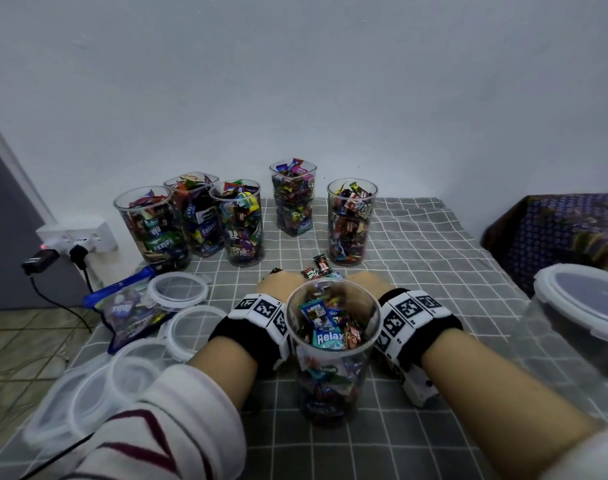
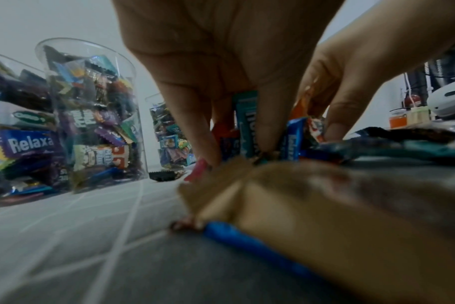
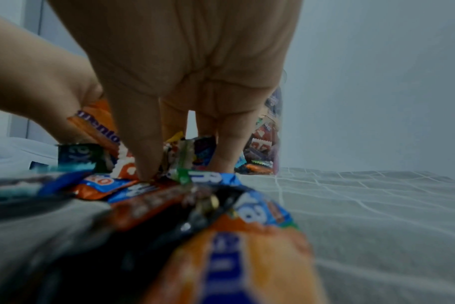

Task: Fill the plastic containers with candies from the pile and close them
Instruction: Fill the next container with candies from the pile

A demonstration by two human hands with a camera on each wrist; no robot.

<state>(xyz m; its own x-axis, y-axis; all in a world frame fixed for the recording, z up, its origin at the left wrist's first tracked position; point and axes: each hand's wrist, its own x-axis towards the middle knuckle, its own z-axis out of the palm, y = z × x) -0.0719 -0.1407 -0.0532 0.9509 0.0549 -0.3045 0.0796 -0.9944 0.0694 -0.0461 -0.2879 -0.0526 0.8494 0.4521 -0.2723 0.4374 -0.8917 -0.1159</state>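
Observation:
A clear open container (image 1: 333,341), nearly full of wrapped candies, stands in the middle of the grey checked cloth (image 1: 434,258). Just behind it lies the candy pile (image 1: 321,266). My left hand (image 1: 278,282) and right hand (image 1: 366,282) reach round the container into the pile, which hides their fingers in the head view. In the left wrist view my left hand (image 2: 268,144) points down with teal and blue candies (image 2: 247,123) pinched between fingers and thumb. My right hand (image 3: 122,156) pinches an orange candy (image 3: 99,123) among others.
Several filled, uncovered containers (image 1: 240,223) stand along the back by the wall. Loose clear lids (image 1: 177,289) and a blue candy bag (image 1: 129,310) lie at the left. A lidded container (image 1: 579,306) is at the right edge. Wall sockets with plugs (image 1: 77,242) sit at the far left.

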